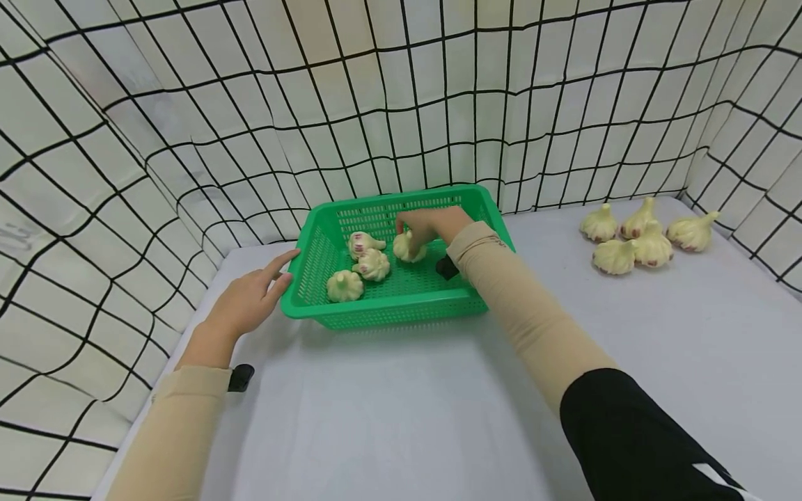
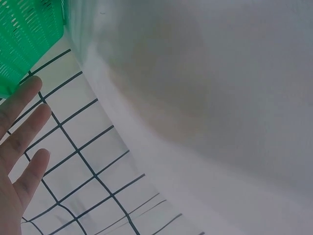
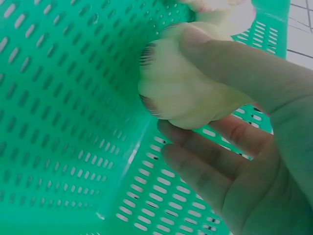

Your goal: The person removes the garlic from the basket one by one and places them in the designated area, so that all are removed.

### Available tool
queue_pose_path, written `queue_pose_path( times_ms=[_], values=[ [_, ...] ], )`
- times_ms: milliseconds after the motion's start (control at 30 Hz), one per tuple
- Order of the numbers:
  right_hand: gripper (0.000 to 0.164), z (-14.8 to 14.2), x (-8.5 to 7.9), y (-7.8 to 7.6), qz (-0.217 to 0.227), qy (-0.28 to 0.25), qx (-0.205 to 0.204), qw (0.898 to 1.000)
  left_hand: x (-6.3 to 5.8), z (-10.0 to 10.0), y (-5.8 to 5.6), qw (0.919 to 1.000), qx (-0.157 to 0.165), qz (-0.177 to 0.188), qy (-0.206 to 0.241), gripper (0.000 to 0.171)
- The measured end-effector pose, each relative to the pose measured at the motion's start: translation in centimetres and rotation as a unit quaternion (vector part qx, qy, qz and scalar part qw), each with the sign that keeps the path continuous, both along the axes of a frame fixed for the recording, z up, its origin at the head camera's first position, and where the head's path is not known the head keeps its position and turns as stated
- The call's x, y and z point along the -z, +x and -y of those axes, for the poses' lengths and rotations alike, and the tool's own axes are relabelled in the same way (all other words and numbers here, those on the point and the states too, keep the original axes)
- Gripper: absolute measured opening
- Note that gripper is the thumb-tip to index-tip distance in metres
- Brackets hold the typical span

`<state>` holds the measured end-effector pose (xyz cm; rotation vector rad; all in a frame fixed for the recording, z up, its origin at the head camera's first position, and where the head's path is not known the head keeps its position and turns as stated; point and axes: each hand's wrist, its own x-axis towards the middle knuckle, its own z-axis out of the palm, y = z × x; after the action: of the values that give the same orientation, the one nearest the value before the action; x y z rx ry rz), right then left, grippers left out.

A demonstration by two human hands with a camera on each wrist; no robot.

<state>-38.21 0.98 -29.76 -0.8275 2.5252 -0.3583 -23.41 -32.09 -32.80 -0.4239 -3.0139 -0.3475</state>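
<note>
Garlic bulb (image 1: 410, 255), in the head view, is pinched by your right hand (image 1: 432, 223) inside the green basket (image 1: 401, 300), right of three loose bulbs (image 1: 372, 265); your left hand (image 1: 247, 300), fingers (image 1: 283, 260) extended, touches the basket's left rim, apart from the bulb. Your left wrist view shows straight fingers. Your right wrist view shows the thumb (image 3: 222, 58) on it.

Beige forearm sleeves (image 1: 532, 313) pair with a white-marked black right sleeve (image 1: 633, 431).
</note>
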Motion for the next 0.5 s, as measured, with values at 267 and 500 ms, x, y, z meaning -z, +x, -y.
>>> queue_pose_path(
  times_ms=[267, 500],
  values=[
    [0.057, -0.6, -1.4, 0.4, 0.004, -0.038, -0.01, 0.999, -0.1, 0.1, -0.1, 0.9999, 0.008, -0.005, -0.006, 0.06],
    [0.058, -1.5, -3.1, 1.1, 0.006, -0.057, -0.014, 0.998, -0.1, 0.1, 0.0, 1.0, 0.004, -0.003, -0.009, 0.06]
  ],
)
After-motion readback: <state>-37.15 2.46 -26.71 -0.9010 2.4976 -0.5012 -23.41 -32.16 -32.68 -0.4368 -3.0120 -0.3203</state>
